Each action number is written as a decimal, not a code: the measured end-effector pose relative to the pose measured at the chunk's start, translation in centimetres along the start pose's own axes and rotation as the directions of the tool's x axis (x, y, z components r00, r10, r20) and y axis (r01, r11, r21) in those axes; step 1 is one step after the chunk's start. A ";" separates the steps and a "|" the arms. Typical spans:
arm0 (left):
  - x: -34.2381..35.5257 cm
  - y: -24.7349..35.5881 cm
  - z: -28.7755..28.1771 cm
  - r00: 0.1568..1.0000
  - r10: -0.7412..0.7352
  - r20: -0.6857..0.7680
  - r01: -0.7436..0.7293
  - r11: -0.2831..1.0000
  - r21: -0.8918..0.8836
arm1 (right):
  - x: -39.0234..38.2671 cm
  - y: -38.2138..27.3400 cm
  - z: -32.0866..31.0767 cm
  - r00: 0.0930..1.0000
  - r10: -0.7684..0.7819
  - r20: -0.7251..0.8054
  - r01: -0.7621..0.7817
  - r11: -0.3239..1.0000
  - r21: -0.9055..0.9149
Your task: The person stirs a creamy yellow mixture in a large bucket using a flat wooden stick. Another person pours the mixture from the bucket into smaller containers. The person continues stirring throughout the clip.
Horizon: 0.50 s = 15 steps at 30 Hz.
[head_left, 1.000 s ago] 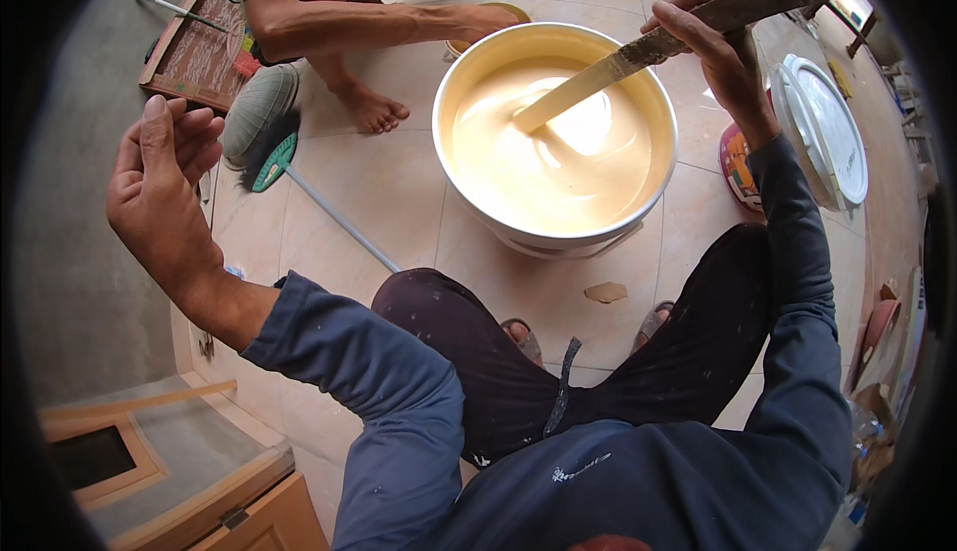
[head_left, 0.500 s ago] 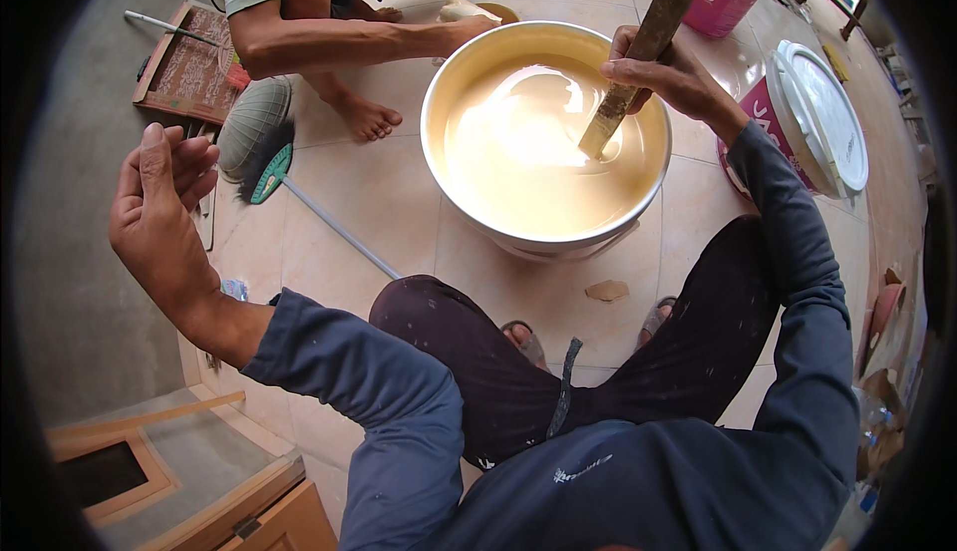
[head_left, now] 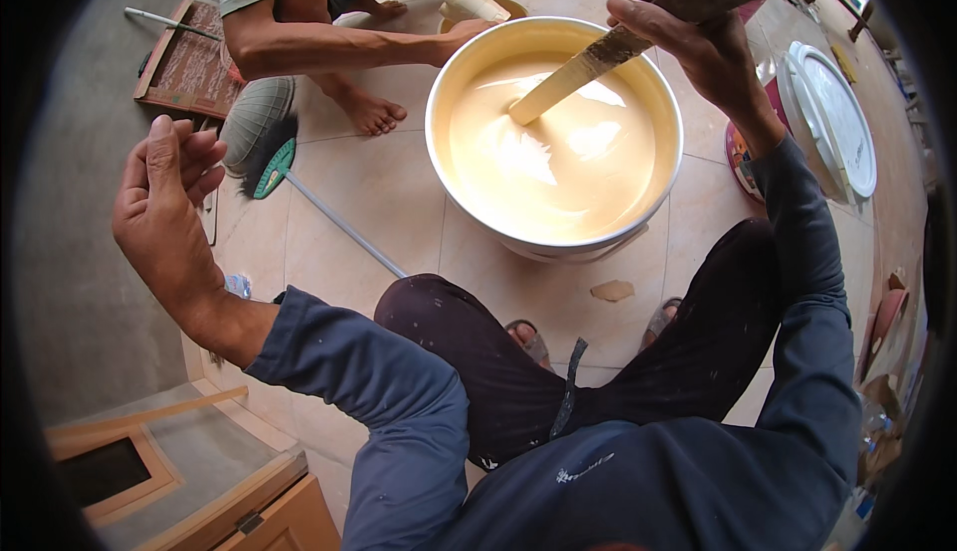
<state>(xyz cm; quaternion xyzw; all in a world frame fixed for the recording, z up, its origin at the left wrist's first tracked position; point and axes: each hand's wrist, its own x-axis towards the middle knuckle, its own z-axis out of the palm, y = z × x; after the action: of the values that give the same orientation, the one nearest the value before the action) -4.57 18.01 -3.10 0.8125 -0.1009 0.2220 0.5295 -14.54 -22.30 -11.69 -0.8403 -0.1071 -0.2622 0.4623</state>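
My right hand [head_left: 693, 42] is wrapped round a flat wooden stick [head_left: 596, 57]. The stick slants down to the left, and its lower end is sunk in cream-coloured paint [head_left: 498, 167]. That paint fills much of a round white bucket [head_left: 436, 167] on the tiles in front of my feet. My left hand [head_left: 169, 212] is raised at the far left, away from the bucket. Its fingers are loosely curled but apart, and nothing shows in them. A co-worker's hand [head_left: 461, 40] touches the bucket's far left rim.
A broom [head_left: 274, 169] lies on the tiled floor at left, beside a woven hat [head_left: 257, 122] and a paint-marked tray [head_left: 189, 62]. A lidded bucket [head_left: 832, 122] stands at right. The co-worker crouches at the far left. A wooden door [head_left: 284, 521] is at lower left.
The stick has swung from upright to a low slant, its dipped end moving left through the paint. My right hand has risen slightly; the left has hardly moved.
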 end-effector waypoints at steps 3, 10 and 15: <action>0.1 0.2 0.2 1.000 0.008 0.030 -0.008 1.000 -0.009 | 0.5 2.5 1.6 0.989 0.045 0.139 -0.038 0.998 -0.054; -0.3 0.6 -0.4 1.000 0.009 0.013 -0.009 1.000 -0.003 | 0.0 6.5 1.6 0.928 0.222 0.298 -0.248 0.967 0.052; -0.3 0.5 -0.6 1.000 0.015 0.016 -0.015 1.000 -0.017 | -2.2 7.4 -0.2 0.911 0.336 0.240 -0.365 0.927 0.088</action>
<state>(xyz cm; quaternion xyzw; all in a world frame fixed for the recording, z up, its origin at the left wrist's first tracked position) -5.19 18.34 -2.66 0.8090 -0.1131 0.2184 0.5339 -13.36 -26.40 -18.11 -0.8374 -0.0220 -0.0724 0.5413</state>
